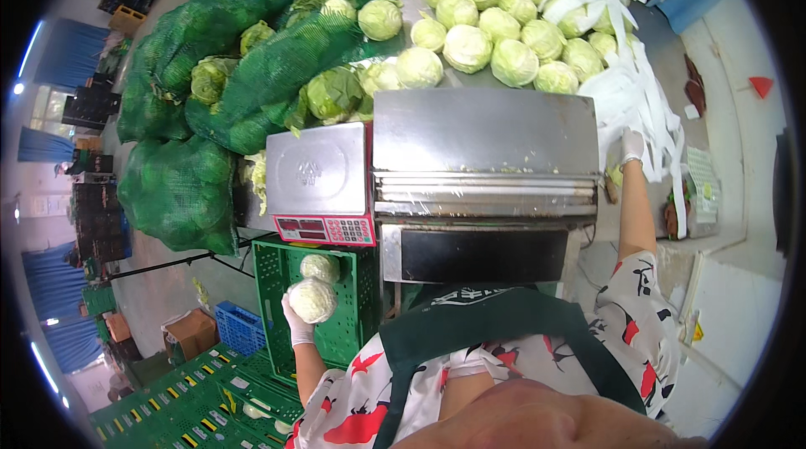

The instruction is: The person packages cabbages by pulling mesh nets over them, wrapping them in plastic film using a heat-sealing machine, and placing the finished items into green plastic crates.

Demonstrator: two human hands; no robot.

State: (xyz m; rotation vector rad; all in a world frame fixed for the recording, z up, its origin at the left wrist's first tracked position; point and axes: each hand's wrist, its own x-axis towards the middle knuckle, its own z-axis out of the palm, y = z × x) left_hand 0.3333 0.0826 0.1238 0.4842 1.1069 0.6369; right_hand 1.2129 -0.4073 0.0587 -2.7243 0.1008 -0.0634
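Note:
My left hand [297, 320], in a white glove, holds a pale cabbage [312, 300] over a green plastic crate [368, 298]. Another cabbage [319, 268] lies in that crate. Far to the right, my gloved right hand [632, 145] is at the edge of a heap of white foam-like strips [630, 93]; its fingers are partly lost against the white. Between my arms stand a wrapping machine with a steel top [485, 131] and a black plate [485, 255], and a red digital scale with a steel pan [317, 169].
Loose cabbages [467, 48] cover the back of the table. Green mesh sacks of cabbages [182, 191] lie at the left. A blue crate [240, 328], a cardboard box [190, 332] and green crates [189, 398] stand on the floor at lower left. A pale green basket [702, 184] is far right.

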